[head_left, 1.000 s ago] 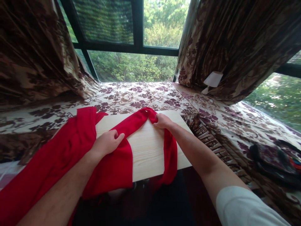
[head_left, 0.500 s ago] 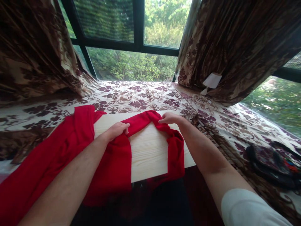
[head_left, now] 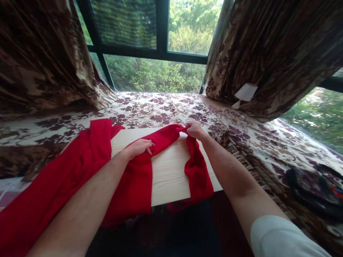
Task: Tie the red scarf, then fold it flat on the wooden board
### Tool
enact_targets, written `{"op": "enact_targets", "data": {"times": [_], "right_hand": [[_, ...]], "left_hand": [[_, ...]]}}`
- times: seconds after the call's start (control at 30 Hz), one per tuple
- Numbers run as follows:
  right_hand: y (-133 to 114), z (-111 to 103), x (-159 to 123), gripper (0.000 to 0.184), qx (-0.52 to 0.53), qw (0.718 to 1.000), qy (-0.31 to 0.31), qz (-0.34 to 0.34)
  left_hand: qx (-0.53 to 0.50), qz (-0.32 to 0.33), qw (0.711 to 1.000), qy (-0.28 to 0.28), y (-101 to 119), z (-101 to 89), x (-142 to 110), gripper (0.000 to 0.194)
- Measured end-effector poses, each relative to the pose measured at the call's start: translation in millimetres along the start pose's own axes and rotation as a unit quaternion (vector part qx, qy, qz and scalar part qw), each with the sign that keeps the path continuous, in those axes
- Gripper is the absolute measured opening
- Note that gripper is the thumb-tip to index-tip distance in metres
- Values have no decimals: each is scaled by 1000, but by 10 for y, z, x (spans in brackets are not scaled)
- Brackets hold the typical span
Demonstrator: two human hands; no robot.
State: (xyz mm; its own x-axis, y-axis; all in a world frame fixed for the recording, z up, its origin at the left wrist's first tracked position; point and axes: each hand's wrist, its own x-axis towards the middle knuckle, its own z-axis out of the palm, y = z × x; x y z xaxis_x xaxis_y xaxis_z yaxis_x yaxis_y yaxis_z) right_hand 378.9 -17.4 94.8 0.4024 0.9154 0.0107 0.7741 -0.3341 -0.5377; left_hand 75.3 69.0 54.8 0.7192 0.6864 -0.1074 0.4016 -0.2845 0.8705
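A long red scarf point(head_left: 162, 140) lies across a pale wooden board point(head_left: 170, 175). My right hand point(head_left: 194, 130) is closed on a bunched, narrow part of it near the board's far edge. From there a twisted length of the scarf hangs toward me and over the near edge. My left hand point(head_left: 139, 147) rests on the scarf at the middle of the board, its fingers stretched out and slightly apart. Wider folds of the same red cloth spread under and beyond my left forearm, down to the lower left.
A floral cloth point(head_left: 158, 107) covers the surface behind the board. A small white lamp point(head_left: 245, 92) stands at the back right by a curtain point(head_left: 222, 71). A black bag point(head_left: 311, 189) lies at the right. Windows point(head_left: 155, 73) are at the back.
My right hand has gripped the scarf at the bend and drawn it slightly up, so the hanging length is more twisted. My left hand's fingers have loosened from a pinch and straightened.
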Motion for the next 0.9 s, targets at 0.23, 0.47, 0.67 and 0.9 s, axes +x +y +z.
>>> {"op": "enact_targets", "data": {"times": [0.23,0.47,0.67,0.9], "right_hand": [[164,-225,-68,12,-41,974,-222,-24],[112,55,19,27,-188,976,-87,-65],[128,208,33,36,-191,972,-116,-69],[89,-54,53,7,143,981,-130,-15]], "left_hand": [[85,-94,988,84,-12,-165,170,35],[374,-88,906,177,-100,-250,381,59],[413,-127,895,113,-166,-222,390,25],[55,-120,980,148,62,-427,201,18]]}}
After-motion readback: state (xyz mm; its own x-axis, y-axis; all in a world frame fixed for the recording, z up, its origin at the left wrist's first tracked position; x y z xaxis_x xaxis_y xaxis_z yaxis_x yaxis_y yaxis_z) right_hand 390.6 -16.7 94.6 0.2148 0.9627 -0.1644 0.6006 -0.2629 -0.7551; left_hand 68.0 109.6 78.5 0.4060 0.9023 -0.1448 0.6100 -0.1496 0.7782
